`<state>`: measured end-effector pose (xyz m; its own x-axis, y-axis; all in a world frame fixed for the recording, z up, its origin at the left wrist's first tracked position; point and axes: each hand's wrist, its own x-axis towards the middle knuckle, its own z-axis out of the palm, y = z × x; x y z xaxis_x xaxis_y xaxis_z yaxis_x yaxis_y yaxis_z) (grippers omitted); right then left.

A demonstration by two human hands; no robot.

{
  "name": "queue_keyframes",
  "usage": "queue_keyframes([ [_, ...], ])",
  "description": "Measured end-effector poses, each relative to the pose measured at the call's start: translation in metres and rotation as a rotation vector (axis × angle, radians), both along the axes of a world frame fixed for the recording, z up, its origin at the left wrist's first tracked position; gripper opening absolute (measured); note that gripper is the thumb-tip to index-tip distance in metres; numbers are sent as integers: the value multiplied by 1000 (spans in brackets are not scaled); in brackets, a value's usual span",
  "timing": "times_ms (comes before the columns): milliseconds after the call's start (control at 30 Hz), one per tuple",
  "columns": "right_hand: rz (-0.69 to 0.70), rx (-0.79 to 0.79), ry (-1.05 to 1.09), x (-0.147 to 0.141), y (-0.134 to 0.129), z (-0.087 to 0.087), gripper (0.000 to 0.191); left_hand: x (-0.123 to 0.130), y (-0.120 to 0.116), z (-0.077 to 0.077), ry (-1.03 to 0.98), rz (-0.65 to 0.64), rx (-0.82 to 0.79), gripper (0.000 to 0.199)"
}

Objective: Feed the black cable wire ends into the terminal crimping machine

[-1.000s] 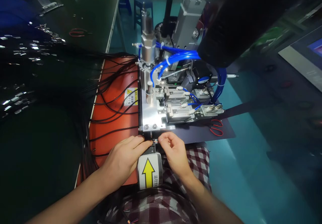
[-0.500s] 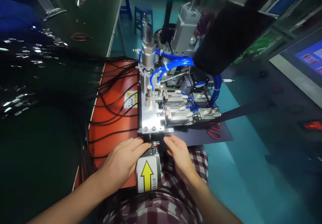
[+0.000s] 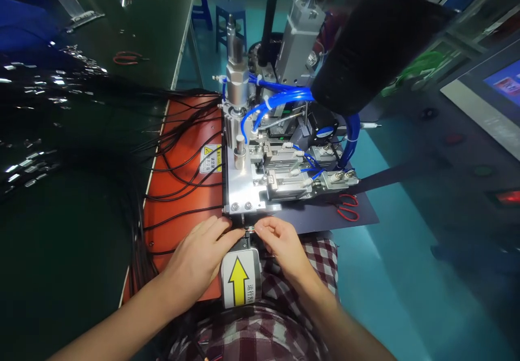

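Observation:
My left hand is closed at the near end of the machine, thumb and forefinger together at a black cable whose body is mostly hidden under the fingers. Thin coloured wire ends stick out of it to the right. My right hand pinches the tips of these wires between thumb and forefinger. Just below the fingers is a black fixture block, and nearer me a white cover with a yellow arrow. The metal machine plate lies just beyond both hands.
Several black cables cross the orange panel on the left. Blue air tubes arch over the machine's cylinders. Red-handled scissors lie on the dark board to the right. A black sleeve-like cylinder hangs overhead, with a screen far right.
My right hand has moved left, and its fingertips now meet the wire ends. My left hand has stayed nearly in place. The view has shifted slightly.

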<state>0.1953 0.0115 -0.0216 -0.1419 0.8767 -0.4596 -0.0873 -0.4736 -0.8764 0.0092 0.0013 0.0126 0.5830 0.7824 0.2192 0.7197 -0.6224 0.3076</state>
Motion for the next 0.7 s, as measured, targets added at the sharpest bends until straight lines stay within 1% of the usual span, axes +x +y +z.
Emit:
queue_keyframes([
  [67, 10, 1, -1, 1, 1, 1, 24, 2, -3, 4, 99, 17, 36, 32],
  [100, 15, 9, -7, 1, 1, 1, 25, 4, -5, 6, 146, 25, 29, 33],
  [167, 17, 36, -21, 2, 1, 1, 25, 8, -7, 10, 209, 36, -48, 39],
  [233, 16, 54, -21, 1, 1, 1, 26, 12, -9, 11, 228, 41, -143, 44],
  [300, 34, 58, -11, 1, 1, 1, 27, 14, -10, 9, 210, 45, -181, 45],
  [467, 63, 84, -56, 0, 1, -1, 27, 12, -11, 1, 106, 56, -122, 38],
  [600, 87, 17, 37, 1, 2, -3, 29, 10, -11, -2, 12, 61, -96, 31],
  [700, 97, -3, 86, 2, 2, -3, 29, 9, -10, -1, -19, 72, -101, 31],
])
